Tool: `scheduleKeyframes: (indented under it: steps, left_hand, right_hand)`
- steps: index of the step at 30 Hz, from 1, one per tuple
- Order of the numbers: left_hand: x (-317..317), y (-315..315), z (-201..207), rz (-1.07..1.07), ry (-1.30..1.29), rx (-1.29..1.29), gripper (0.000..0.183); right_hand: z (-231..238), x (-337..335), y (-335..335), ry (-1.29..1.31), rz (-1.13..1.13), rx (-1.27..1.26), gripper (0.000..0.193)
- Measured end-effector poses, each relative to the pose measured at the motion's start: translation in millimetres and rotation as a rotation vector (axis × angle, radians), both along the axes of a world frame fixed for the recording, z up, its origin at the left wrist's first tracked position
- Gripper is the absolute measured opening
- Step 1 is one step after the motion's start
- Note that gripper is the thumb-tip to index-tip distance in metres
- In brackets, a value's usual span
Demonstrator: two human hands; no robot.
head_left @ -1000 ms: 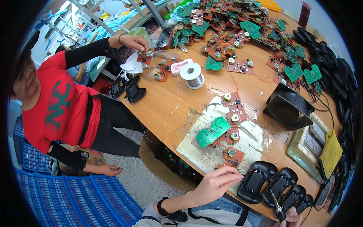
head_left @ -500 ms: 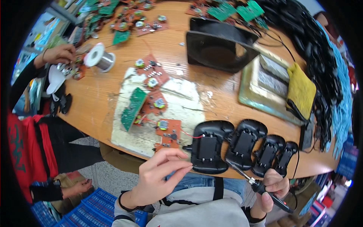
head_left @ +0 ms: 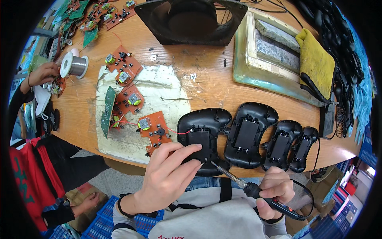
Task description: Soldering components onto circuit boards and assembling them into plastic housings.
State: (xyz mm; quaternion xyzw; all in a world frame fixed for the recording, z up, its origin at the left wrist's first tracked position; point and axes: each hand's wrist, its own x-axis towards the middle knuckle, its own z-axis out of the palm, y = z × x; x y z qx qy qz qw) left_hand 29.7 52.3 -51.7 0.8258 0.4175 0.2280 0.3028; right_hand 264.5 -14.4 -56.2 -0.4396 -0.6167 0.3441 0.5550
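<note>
My right hand (head_left: 277, 187) grips a soldering iron (head_left: 251, 190) by its black handle. Its metal tip points left, over the lower part of the nearest black game controller shell (head_left: 213, 117). Over that shell's battery compartment, my left hand (head_left: 165, 171) has its fingers closed near the lower end; whatever they pinch is too small to make out. A red wire (head_left: 177, 132) runs from the shell's upper contact to an orange-brown circuit board (head_left: 153, 121), which lies beside the left hand.
More controller shells (head_left: 248, 115) line the table edge rightward. Other boards (head_left: 128, 65) lie on a worn white sheet (head_left: 159, 85). A solder spool (head_left: 75, 65), black fan frame (head_left: 159, 24), framed tray (head_left: 242, 67) and yellow cloth (head_left: 316, 59) stand around. A co-worker's hand (head_left: 43, 73) is at left.
The view has shifted, so the table things sit further left and up. My left hand has come over the shell's compartment, and the iron's tip has moved left, closer to those fingers.
</note>
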Motion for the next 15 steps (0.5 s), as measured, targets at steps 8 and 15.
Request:
scheduleKeyframes:
  steps: [8,15]
  left_hand:
    - [2.6,2.1,-1.6,-0.004,0.052,0.015,0.018]
    - [5.3,6.4,2.2,-0.025,0.081,0.007,0.017]
  right_hand:
    - [-6.5,-1.7,7.6,-0.031,0.102,0.012,0.016]
    - [-9.5,-3.2,10.3,-0.026,0.127,0.011,0.015]
